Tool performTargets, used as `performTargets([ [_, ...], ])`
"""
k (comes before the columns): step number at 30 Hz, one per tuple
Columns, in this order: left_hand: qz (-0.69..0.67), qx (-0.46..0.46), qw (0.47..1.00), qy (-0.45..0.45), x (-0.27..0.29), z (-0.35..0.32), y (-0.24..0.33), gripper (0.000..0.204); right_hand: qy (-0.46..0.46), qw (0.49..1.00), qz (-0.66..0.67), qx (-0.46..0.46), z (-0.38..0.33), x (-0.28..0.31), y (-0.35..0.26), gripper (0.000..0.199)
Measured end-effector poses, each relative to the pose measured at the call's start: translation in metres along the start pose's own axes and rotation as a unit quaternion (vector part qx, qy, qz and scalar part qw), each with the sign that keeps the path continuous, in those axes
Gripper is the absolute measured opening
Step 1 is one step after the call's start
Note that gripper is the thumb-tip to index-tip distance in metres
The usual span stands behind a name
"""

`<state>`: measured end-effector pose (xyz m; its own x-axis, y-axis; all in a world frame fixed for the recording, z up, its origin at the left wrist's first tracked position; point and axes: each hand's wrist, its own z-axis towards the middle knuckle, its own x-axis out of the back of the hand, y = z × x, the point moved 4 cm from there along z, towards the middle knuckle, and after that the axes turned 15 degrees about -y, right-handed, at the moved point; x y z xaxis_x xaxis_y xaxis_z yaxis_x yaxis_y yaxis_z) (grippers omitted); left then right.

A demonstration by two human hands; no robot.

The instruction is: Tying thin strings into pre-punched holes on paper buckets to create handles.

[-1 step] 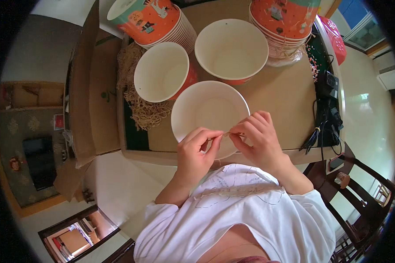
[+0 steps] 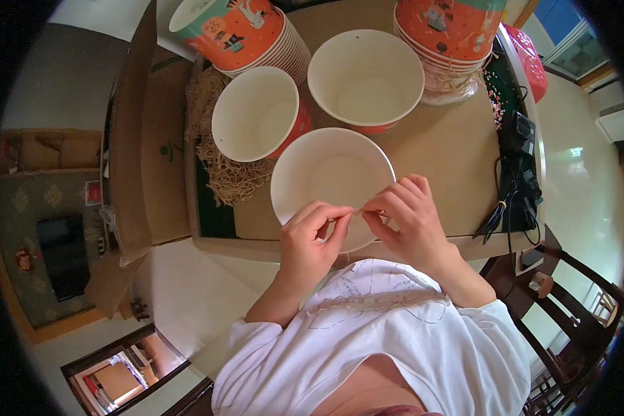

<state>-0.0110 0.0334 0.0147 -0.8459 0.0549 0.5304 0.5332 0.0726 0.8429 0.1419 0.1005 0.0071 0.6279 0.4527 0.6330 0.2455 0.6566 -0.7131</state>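
Running between left fingers (image 2: 334,212) and right fingers (image 2: 388,202), thin cord (image 2: 358,211) is pinched by both.

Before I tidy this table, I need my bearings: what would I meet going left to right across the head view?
Black rectangular panel → cardboard box → tangled beige twine → left hand → right hand → black cables and adapters → white boxy unit.

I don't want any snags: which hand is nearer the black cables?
Right. The right hand is left of the black cables; the left hand is farther left, beyond the right hand.
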Motion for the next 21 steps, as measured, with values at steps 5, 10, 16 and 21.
performTargets([
  [5,0.002,0.003,1.0,-0.002,-0.0003,0.0,0.0015,0.013,-0.011,1.0,-0.023,0.005,0.0017,-0.0006,-0.0016,0.017],
  [10,0.016,-0.002,1.0,0.004,-0.0009,0.0002,0.0029,0.013,-0.022,0.999,-0.04,0.003,0.0034,-0.0051,-0.004,0.015],
  [16,0.019,-0.004,1.0,0.004,-0.0004,0.001,0.0045,0.012,-0.029,0.999,-0.035,0.0,0.0022,-0.0049,-0.0021,0.014],
  [21,0.029,-0.006,1.0,0.004,-0.0015,0.0001,0.0066,0.012,-0.016,0.999,-0.038,0.007,0.0025,-0.0044,-0.0035,0.011],
])
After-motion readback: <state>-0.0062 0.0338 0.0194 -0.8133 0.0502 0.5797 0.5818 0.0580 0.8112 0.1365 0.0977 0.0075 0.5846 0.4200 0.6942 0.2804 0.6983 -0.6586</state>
